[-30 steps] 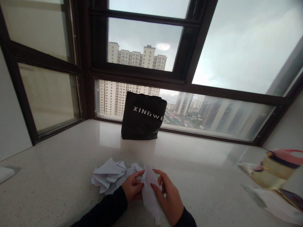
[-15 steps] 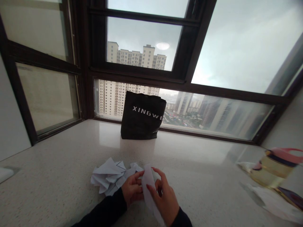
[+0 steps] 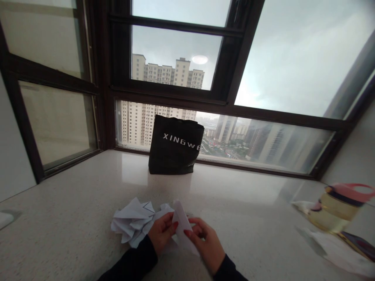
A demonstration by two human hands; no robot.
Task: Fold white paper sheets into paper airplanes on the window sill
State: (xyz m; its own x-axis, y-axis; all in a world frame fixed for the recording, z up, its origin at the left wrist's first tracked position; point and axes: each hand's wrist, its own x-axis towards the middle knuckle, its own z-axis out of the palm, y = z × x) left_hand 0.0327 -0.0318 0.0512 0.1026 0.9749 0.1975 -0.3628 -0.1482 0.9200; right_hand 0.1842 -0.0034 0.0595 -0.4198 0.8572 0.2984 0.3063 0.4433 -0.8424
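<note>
A folded sheet of white paper is held upright and slightly tilted between my two hands, just above the speckled white counter. My left hand pinches its left edge, with the thumb lying on the near face. On the right edge, my right hand grips the sheet between thumb and curled fingers. Directly left of my left hand lies a pile of folded white papers, partly hidden by that hand and sleeve.
A black bag with white lettering stands against the window at the back of the counter. To the right are a yellowish bottle with a pink lid, a white packet and a dark flat object.
My left thumb has moved up onto the face of the held paper. The right hand has shifted slightly right and down, its index finger now more bent. The paper's top leans further left.
</note>
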